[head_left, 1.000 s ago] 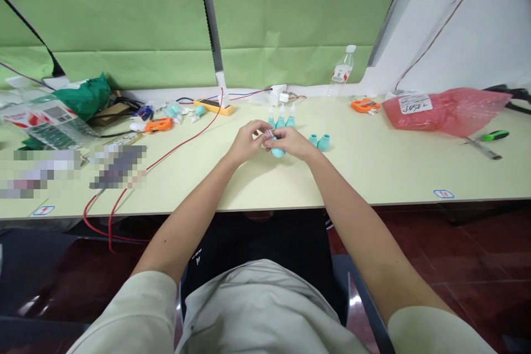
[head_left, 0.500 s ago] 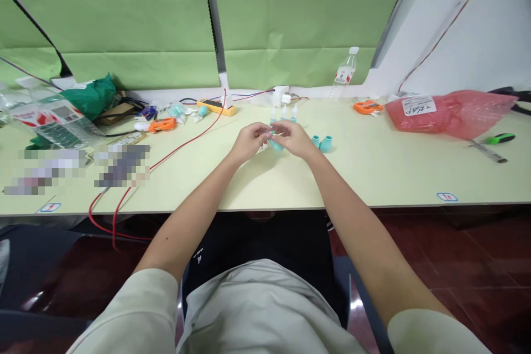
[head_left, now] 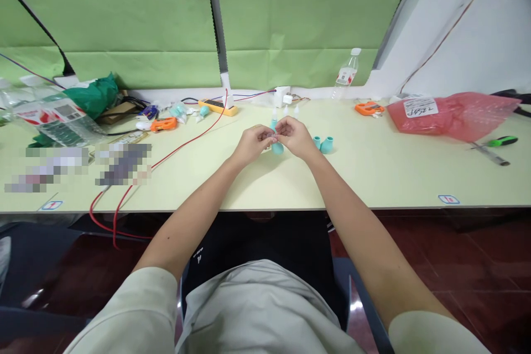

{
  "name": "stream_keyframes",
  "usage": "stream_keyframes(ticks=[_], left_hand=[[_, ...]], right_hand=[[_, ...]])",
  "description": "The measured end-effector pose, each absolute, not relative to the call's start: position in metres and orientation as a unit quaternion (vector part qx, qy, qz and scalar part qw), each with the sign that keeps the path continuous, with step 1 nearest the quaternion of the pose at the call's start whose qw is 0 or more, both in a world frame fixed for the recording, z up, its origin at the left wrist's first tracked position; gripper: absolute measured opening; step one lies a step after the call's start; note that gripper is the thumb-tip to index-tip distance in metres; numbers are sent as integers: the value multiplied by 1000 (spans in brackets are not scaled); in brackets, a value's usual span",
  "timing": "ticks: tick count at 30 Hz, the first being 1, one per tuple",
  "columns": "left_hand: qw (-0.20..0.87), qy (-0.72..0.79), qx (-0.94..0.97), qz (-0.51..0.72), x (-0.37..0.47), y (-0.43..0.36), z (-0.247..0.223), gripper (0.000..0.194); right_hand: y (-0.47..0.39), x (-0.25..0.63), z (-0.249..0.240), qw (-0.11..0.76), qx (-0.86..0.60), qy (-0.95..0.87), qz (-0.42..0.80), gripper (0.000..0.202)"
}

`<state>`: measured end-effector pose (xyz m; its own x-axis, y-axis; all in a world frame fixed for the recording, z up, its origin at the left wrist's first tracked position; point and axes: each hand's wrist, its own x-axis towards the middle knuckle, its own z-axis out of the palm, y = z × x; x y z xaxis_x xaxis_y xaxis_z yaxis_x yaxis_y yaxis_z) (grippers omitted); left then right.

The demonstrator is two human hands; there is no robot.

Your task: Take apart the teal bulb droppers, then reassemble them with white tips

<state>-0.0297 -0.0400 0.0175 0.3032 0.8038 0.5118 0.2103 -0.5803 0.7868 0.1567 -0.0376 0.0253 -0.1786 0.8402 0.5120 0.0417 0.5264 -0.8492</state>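
Over the table, my left hand [head_left: 251, 142] and my right hand [head_left: 296, 137] meet fingertip to fingertip, both closed in a pinch. A teal bulb-shaped piece [head_left: 277, 149] shows just under the fingers, seemingly held by my left hand. What my right fingertips pinch is too small and covered to make out. Right behind the hands stand small white-tipped bottles, one with a teal body [head_left: 274, 116]; the others [head_left: 296, 112] are partly hidden by my right hand. Two more teal hollow pieces [head_left: 327, 145] stand upright, openings up, to the right of that hand.
At the right lie a red plastic bag [head_left: 443, 116], a green-handled tool [head_left: 503, 140] and an orange tool [head_left: 369, 108]. A water bottle [head_left: 346, 74] stands by the wall. Leftward are a yellow multimeter [head_left: 218, 107], red cables [head_left: 186, 144], and large plastic bottles [head_left: 62, 119].
My hands have shifted slightly, and more of the teal piece shows below the fingers. The right hand's fingers have moved a little up. The view has tilted slightly.
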Motion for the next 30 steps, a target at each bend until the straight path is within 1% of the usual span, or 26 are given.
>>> stream_keyframes(ticks=[3, 8, 17, 23, 30], left_hand=[[341, 337, 734, 481, -29, -42, 18, 22], [328, 328, 746, 478, -30, -40, 17, 22], [359, 315, 756, 447, -31, -46, 22, 23], [360, 312, 762, 439, -32, -47, 24, 23], [355, 339, 745, 452, -31, -44, 19, 24]], right_hand=[[-38, 157, 25, 549, -325, -677, 367, 31], [-38, 158, 26, 538, -329, -681, 373, 30], [-36, 168, 30, 496, -326, -700, 397, 26], [-37, 170, 31, 482, -325, -704, 409, 28], [-40, 166, 30, 506, -341, -694, 381, 25]])
